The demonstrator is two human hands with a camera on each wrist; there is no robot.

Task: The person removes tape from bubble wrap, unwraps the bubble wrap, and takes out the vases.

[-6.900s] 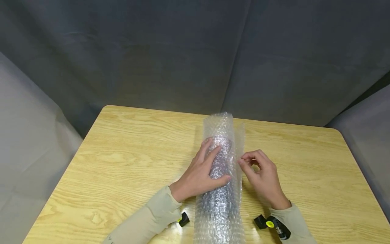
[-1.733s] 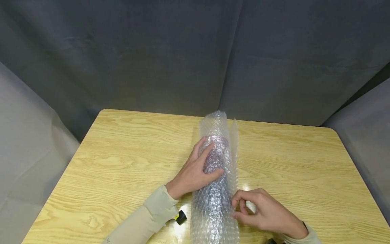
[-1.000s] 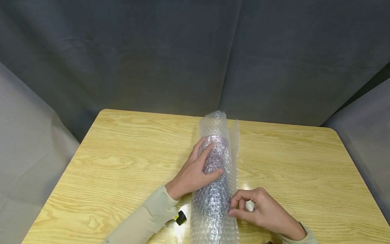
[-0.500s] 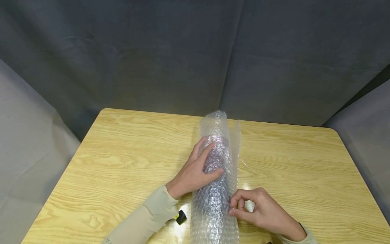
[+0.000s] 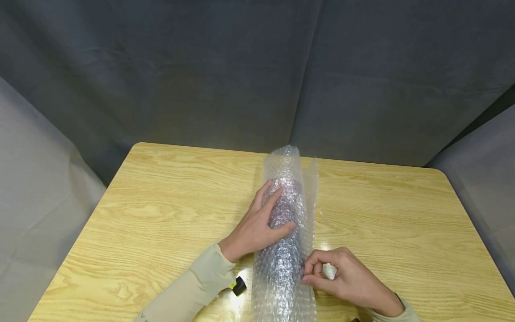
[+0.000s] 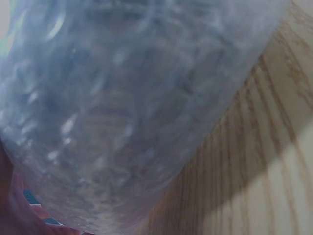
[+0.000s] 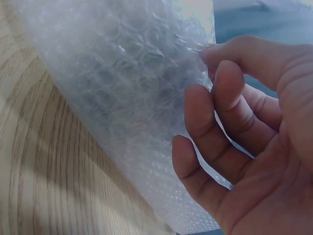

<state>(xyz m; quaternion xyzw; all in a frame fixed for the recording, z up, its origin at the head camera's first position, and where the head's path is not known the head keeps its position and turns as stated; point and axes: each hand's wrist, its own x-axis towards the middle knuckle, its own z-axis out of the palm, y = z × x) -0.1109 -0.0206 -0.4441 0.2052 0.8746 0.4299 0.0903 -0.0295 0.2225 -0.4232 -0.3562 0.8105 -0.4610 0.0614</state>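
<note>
A long cylindrical thing rolled in clear bubble wrap [image 5: 283, 268] lies on the table, pointing away from me. Silvery blue and pinkish tones show through the layers; what is inside is hidden. My left hand [image 5: 257, 228] rests on the roll from the left, thumb and fingers spread along its top. In the left wrist view the bubble wrap [image 6: 127, 98] fills most of the picture. At the near right side, my right hand [image 5: 350, 277] pinches the loose edge between thumb and index finger. The right wrist view shows this pinch on the bubble wrap [image 7: 127, 73], other fingers loosely bent.
The wood-grain table [image 5: 161, 201] extends on both sides of the roll. Behind it hangs a dark grey curtain [image 5: 201, 80], with lighter cloth [image 5: 36, 201] at the left. A black and yellow wrist device [image 5: 239, 286] sits under the left sleeve.
Since the earliest frame, my right hand has moved nearer along the wrap's edge, from mid-roll to the near end. My left hand stays on the roll. Over the last second almost nothing moves.
</note>
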